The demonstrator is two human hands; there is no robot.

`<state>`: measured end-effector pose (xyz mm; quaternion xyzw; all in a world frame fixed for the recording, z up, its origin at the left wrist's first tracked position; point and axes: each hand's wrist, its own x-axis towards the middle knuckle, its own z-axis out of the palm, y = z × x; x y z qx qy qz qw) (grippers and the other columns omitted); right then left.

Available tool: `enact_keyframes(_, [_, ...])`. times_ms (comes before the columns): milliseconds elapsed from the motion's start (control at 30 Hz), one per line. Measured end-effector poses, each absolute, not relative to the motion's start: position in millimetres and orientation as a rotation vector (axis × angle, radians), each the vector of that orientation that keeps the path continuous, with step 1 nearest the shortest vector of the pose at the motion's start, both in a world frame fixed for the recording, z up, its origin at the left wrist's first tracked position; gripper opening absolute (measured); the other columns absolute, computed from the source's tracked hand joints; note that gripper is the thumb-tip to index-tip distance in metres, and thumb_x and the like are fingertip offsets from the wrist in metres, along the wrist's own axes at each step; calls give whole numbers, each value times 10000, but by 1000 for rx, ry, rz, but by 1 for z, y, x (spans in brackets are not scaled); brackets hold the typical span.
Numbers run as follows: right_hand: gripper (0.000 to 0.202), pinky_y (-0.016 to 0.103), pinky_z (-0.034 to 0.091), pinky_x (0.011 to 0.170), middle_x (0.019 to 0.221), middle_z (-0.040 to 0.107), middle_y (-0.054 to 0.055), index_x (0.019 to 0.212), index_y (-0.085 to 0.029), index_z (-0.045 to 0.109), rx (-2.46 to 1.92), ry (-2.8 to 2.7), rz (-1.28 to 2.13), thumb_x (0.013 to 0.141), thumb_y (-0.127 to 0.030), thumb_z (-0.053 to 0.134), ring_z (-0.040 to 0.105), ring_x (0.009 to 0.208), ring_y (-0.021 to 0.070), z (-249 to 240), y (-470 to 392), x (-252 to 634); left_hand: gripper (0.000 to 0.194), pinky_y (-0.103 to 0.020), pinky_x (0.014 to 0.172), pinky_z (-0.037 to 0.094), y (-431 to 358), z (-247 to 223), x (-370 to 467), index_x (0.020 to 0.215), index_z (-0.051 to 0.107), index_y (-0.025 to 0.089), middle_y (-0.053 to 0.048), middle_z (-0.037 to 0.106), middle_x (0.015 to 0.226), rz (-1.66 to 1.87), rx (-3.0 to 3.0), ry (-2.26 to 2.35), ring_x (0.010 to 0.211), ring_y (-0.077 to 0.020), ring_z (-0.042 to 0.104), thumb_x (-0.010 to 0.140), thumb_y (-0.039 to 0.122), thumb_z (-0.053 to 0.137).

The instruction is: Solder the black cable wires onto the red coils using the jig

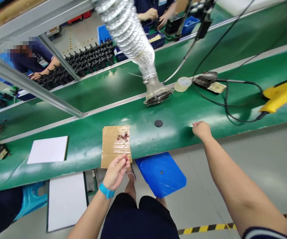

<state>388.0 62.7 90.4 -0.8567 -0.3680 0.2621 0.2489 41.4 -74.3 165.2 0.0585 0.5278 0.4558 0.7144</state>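
Observation:
My left hand [115, 173], with a blue band at the wrist, is over the near edge of a tape-covered cardboard sheet [110, 142]. Thumb and fingers pinch together on a small reddish piece [126, 158], too small to identify. A little pile of similar dark red pieces [123, 136] lies on the cardboard just beyond. Farther right, my right hand [202, 130] is closed low over the green bench [178, 132]. Its fingers are curled, and whatever they may hold is hidden. Between the hands lies a flat black disc [158, 123].
A silver duct [128, 36] ends in a nozzle above the bench. A yellow heat-gun-like tool [280, 96], cables and a tape roll [183, 84] lie right. White board [48, 150] sits left; a blue sheet [162, 174] juts below the edge. Co-workers sit opposite, near rows of black parts [91, 59].

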Motion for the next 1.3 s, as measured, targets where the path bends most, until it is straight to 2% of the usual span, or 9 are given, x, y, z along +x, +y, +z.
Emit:
enact_keyframes(67, [223, 249, 480, 666, 807, 584, 23, 926, -142, 583, -2115, -979, 940, 879, -342, 495, 536, 683, 80, 112, 45, 338, 305, -179, 618, 511, -70, 178, 45, 804, 689, 106, -44, 680, 743, 1026, 128, 1118, 634, -87, 620, 555, 222, 823])
enact_keyframes(133, [296, 244, 461, 592, 683, 550, -15, 1020, -156, 569, -1833, -974, 1141, 834, -383, 531, 481, 557, 70, 140, 19, 284, 315, -201, 603, 516, -70, 190, 46, 789, 679, 91, -58, 676, 741, 1040, 125, 1089, 641, -112, 628, 555, 245, 824])
enact_keyframes(200, [408, 262, 469, 574, 651, 552, -22, 1024, -173, 588, -1558, -978, 1345, 753, -478, 582, 493, 542, 83, 171, -9, 236, 327, -214, 607, 521, -73, 202, 46, 794, 675, 95, -57, 675, 746, 1050, 133, 1032, 660, -128, 639, 558, 266, 824])
enact_keyframes(300, [431, 284, 491, 574, 642, 591, 12, 866, -160, 642, -1303, -954, 1543, 648, -531, 654, 546, 564, 110, 212, -39, 189, 298, -234, 674, 534, -81, 217, 44, 806, 679, 101, -47, 671, 757, 1062, 173, 913, 719, -141, 650, 608, 288, 798])
enact_keyframes(500, [337, 252, 513, 601, 662, 640, 18, 795, -167, 666, -1146, -753, 1704, 583, -411, 765, 588, 595, 106, 249, -53, 169, 251, -267, 773, 536, -99, 238, 37, 819, 695, 97, -49, 675, 765, 1114, 246, 804, 810, -166, 658, 672, 292, 756])
enact_keyframes(800, [320, 247, 531, 603, 655, 652, 19, 794, -187, 687, -1162, -882, 1662, 589, -418, 769, 612, 616, 117, 272, -68, 165, 277, -275, 782, 538, -112, 250, 31, 848, 697, 98, -66, 705, 786, 1156, 244, 727, 823, -178, 670, 661, 291, 767])
enact_keyframes(967, [312, 253, 539, 594, 679, 652, 25, 808, -183, 685, -1154, -932, 1633, 612, -416, 754, 618, 622, 122, 276, -72, 163, 260, -308, 807, 531, -118, 252, 29, 842, 686, 90, -63, 696, 759, 1175, 241, 735, 824, -193, 670, 673, 275, 758])
enact_keyframes(1300, [293, 251, 541, 623, 700, 658, 24, 825, -191, 685, -1158, -982, 1634, 629, -399, 748, 622, 647, 120, 279, -80, 161, 265, -290, 797, 534, -127, 254, 26, 850, 678, 93, -60, 699, 761, 1194, 232, 701, 817, -183, 672, 675, 277, 757])
